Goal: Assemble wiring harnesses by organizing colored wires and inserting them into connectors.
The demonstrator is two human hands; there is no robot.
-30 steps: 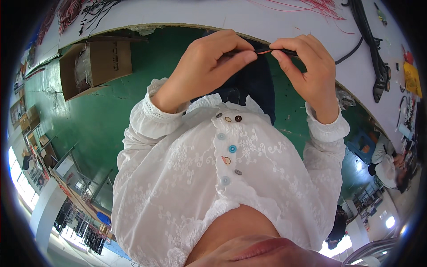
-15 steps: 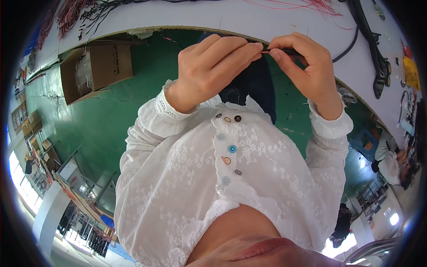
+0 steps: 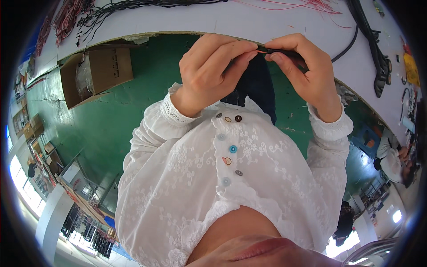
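My left hand [image 3: 212, 71] and my right hand [image 3: 304, 64] are raised close together at the table's near edge. Between their fingertips runs a thin red and black wire [image 3: 262, 51]. My left thumb and forefinger pinch its left part. On the other side, my right thumb and forefinger close on a black length of it, which runs back into the palm. Its exact end is too small to make out, and my fingers hide much of it.
The white table [image 3: 267, 22] curves across the top. Black cables [image 3: 147, 5] and red wires [image 3: 311, 6] lie at its far side. A thick black cable [image 3: 371, 49] lies right. On the green floor [image 3: 147, 115] stands an open cardboard box [image 3: 109, 71]. A co-worker [image 3: 391, 160] sits far right.
My left fingers have shifted their grip on the wire; the thumb now shows lower and bent beneath the forefinger. My right hand stays almost in place, still pinching.
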